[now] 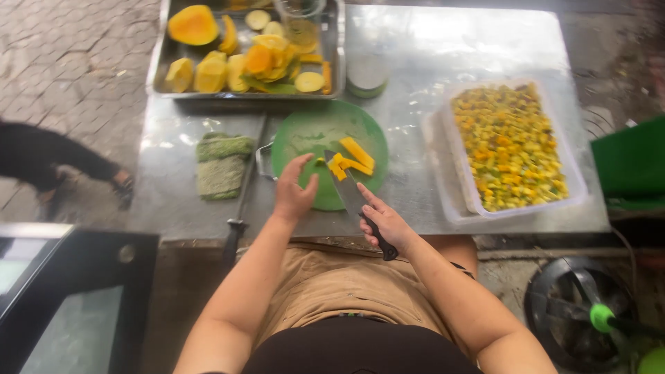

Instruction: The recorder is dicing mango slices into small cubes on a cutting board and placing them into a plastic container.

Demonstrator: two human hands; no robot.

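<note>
Orange-yellow strips of cut fruit [352, 161] lie on a round green plastic cutting board [325, 135] in the middle of the grey metal desk [415, 62], and they are what both hands work on. The right hand [388, 223] has its grip clamped around the black handle of a long steel kitchen knife [350, 190]; the blade runs up and to the left from that hand, its tip touching the near end of the strips. The strips lie with their long axes slanting from upper left down to the right, so the blade crosses them at an angle rather than lying along them. The left hand [294, 190] sits just left of the blade with fingers spread apart and curled, holding nothing — its fingertips reach toward a small greenish piece [319, 161] just beside the strips. The left hand is therefore the nearer one to the fruit, which lies up and to the right of its fingertips. Behind the board a steel tray [158, 66] holds larger orange slices and halves; to the right, well apart, a clear plastic tub [575, 180] is filled with diced yellow fruit. A folded green cloth [222, 166] rests left of the board.
</note>
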